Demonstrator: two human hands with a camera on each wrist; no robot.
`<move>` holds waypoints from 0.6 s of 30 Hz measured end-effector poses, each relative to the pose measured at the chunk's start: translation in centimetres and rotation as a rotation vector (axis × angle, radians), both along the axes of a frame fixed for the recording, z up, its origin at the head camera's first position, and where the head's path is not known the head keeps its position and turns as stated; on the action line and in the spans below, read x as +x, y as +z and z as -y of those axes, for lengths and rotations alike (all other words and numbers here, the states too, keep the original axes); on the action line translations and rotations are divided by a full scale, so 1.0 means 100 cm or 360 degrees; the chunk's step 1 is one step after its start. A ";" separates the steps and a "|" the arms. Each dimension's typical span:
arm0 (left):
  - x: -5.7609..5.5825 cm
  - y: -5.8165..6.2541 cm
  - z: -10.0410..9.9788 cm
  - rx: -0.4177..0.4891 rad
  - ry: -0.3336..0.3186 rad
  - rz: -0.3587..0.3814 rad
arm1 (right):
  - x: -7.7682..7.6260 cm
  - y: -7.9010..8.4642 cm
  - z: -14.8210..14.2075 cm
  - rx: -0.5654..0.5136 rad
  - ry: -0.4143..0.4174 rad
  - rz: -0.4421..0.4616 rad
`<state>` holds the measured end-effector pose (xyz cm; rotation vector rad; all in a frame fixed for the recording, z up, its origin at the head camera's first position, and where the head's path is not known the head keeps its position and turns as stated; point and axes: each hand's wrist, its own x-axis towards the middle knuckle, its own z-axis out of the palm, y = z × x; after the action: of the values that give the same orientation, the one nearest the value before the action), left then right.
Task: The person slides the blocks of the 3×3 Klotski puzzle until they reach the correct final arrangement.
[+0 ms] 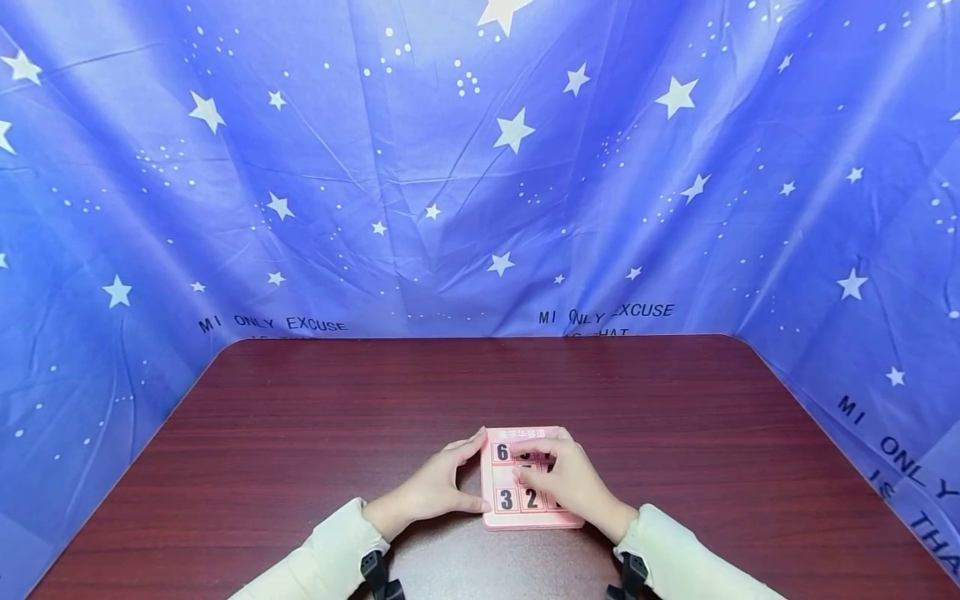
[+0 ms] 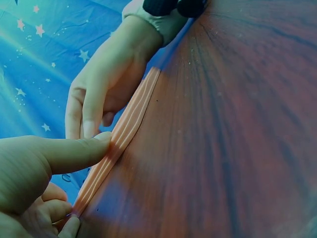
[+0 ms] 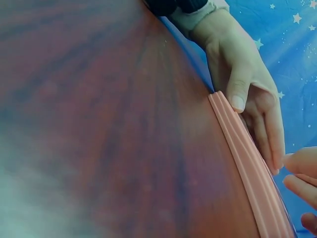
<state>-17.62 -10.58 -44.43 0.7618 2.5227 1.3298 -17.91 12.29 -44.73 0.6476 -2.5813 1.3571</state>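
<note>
A pink number sliding puzzle lies flat on the table near its front edge. Black digits 6, 3 and 2 can be read; other tiles are partly covered. At the left of the middle row is a plain pink slot. My left hand holds the puzzle's left side, thumb by the lower corner and fingers by the upper one. Over the tiles is my right hand, index finger and thumb extended toward the left columns. In the left wrist view, the left thumb touches the ridged pink side.
The dark red wood-grain table surrounds the puzzle. Behind and beside it hangs a blue curtain with white stars and lettering. A black wrist device sits on each light sleeve.
</note>
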 end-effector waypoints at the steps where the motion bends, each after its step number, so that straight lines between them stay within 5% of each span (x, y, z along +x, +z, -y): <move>1: 0.000 0.000 0.000 -0.0002 0.0000 -0.0001 | -0.002 0.000 0.001 0.0005 -0.0005 0.0005; 18: 0.000 0.000 0.000 0.0019 -0.0005 -0.0008 | -0.018 -0.001 0.005 0.0058 -0.0049 0.0009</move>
<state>-17.62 -10.60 -44.40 0.7722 2.5187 1.3451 -19.73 11.77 -44.88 0.6080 -2.6150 1.3080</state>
